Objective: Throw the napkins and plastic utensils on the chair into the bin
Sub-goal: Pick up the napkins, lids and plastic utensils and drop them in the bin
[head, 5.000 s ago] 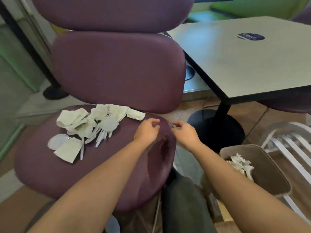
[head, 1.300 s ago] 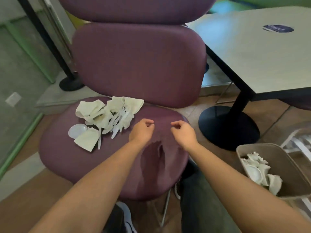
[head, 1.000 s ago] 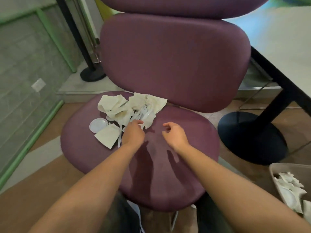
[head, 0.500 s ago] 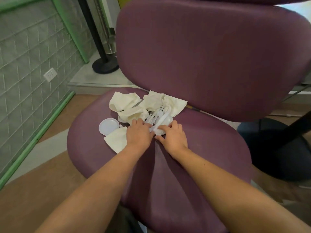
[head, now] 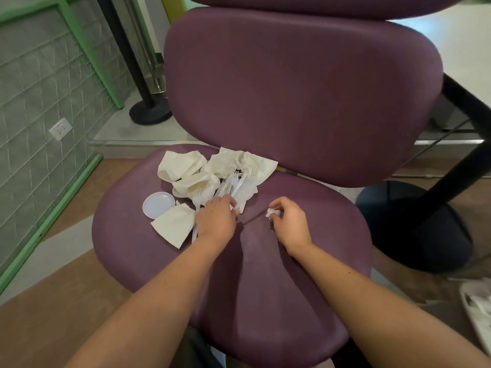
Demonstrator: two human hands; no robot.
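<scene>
Purple vinyl covers the chair [head: 265, 274], whose seat carries a heap of cream napkins [head: 212, 171] and white plastic utensils [head: 233, 187] at its back left, just beside a round white lid [head: 158, 204]. The left hand [head: 216, 221] rests on the heap's near edge, fingers curled around utensil handles. The right hand [head: 291, 224] hovers apart to the right, pinching a small white scrap [head: 272, 213].
</scene>
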